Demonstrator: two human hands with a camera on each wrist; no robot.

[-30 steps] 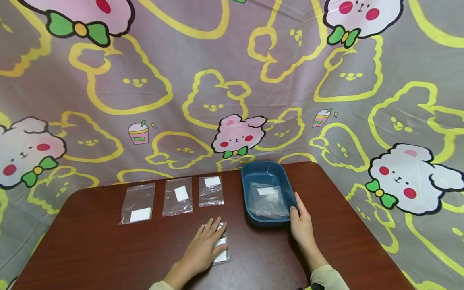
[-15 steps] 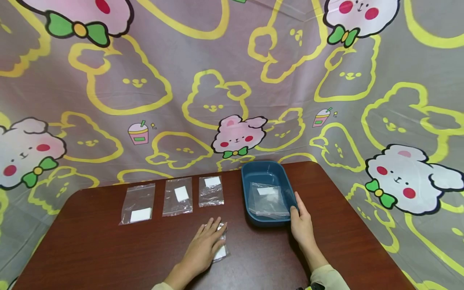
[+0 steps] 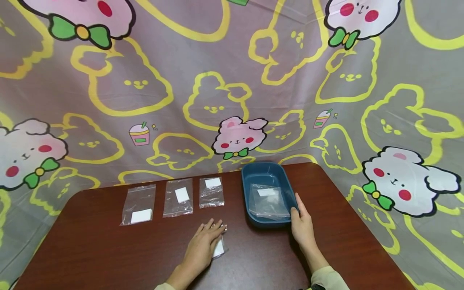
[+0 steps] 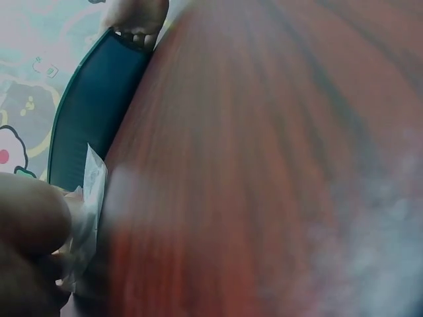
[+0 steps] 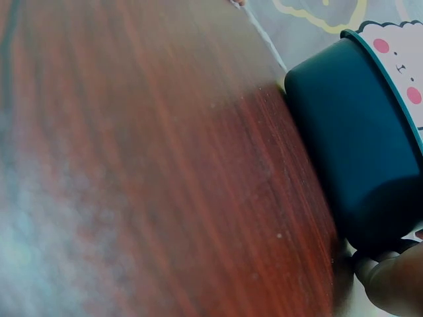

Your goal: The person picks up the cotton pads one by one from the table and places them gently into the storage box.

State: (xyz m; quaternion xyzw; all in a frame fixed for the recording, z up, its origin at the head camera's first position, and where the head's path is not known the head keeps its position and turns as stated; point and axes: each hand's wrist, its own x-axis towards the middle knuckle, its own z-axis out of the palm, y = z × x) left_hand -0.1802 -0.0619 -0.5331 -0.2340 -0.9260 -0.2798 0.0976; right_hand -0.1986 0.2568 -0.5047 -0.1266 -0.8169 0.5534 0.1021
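Note:
My left hand lies palm down with its fingers spread over a small clear zip bag holding a white card; most of the bag is hidden beneath it. In the left wrist view an edge of that bag stands up past the fingers. At the near right corner of a blue plastic bin, my right hand grips the wall, thumb at the rim and fingers along the outside. Inside the bin are clear zip bags, the top one with a white card.
Three clear zip bags with white cards lie in a row along the back of the brown table: a left one, a middle one and a right one. A patterned cloth hangs behind.
The small bag under my left hand has slid slightly left, and more of it is covered by the hand. My right hand and the bin have stayed in place.

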